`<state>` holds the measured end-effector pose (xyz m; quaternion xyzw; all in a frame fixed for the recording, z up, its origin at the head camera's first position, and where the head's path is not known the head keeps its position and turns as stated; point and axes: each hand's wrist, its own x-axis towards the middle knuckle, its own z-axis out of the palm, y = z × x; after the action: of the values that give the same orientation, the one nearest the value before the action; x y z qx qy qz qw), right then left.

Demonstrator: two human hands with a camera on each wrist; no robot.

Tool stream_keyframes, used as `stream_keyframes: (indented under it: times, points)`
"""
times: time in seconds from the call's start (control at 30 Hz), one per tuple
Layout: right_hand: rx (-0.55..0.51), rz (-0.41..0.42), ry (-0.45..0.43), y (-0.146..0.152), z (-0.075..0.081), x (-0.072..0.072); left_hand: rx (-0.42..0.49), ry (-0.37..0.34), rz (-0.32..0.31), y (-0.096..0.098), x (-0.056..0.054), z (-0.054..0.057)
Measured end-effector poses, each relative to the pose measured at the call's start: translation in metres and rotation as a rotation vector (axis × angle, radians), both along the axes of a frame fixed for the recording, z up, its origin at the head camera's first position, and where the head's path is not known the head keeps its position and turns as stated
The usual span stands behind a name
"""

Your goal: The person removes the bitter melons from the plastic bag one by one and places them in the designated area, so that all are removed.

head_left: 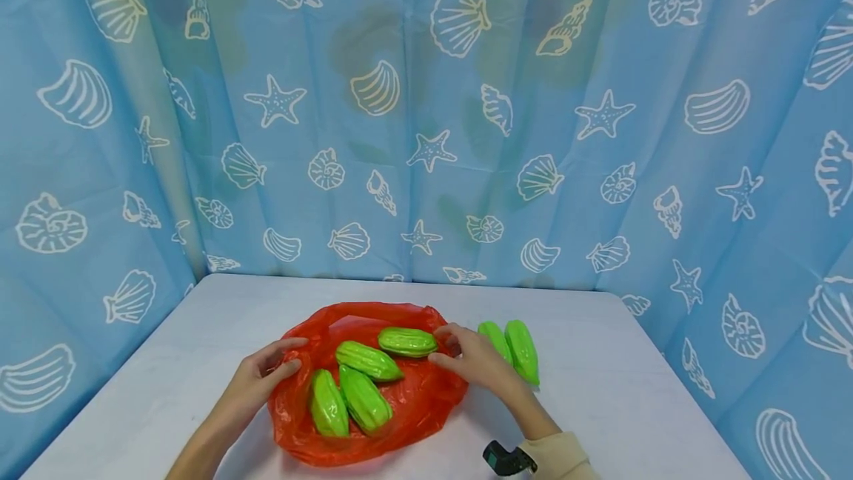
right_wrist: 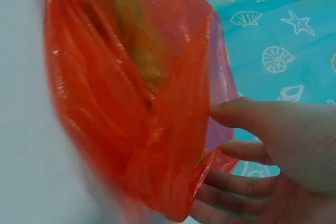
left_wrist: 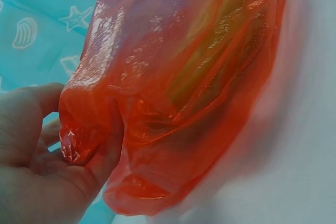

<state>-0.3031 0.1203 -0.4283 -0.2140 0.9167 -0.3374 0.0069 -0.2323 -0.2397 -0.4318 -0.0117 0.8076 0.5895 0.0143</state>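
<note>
A red plastic bag lies spread with its mouth facing up on the white table. Inside it are several glossy green ridged fruits, shaped like star fruit. My left hand holds the bag's left rim between thumb and fingers; in the left wrist view the thin film bunches in that hand. On the opposite side my right hand grips the right rim, thumb and fingers on the film, close to one fruit. The right wrist view shows the hand at the bag's edge, some fingertips hidden behind the film.
Two more green fruits lie on the table just beyond my right hand. The white table reaches back to a blue curtain with shell and starfish prints. A dark device sits at my right wrist.
</note>
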Motion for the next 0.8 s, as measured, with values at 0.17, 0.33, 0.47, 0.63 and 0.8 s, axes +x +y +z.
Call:
stream_keyframes:
  times: [0.17, 0.33, 0.47, 0.63, 0.8]
  points:
    - [0.023, -0.062, 0.049, -0.004, 0.021, 0.000, -0.016, 0.013, -0.006, 0.004, -0.001, -0.001]
    - [0.033, -0.089, 0.073, -0.010, 0.046, -0.001, -0.034, 0.011, -0.002, 0.005, -0.002, -0.002]
    - [0.042, -0.083, 0.060, -0.016, 0.057, -0.001, -0.030, 0.007, -0.005, 0.006, -0.002, -0.003]
    - [0.093, -0.036, 0.027, -0.025, 0.062, -0.003, -0.022, 0.010, -0.007, 0.006, -0.002, -0.004]
    - [0.171, 0.029, -0.024, -0.033, 0.060, -0.011, -0.021, 0.012, -0.006, 0.006, -0.002, -0.006]
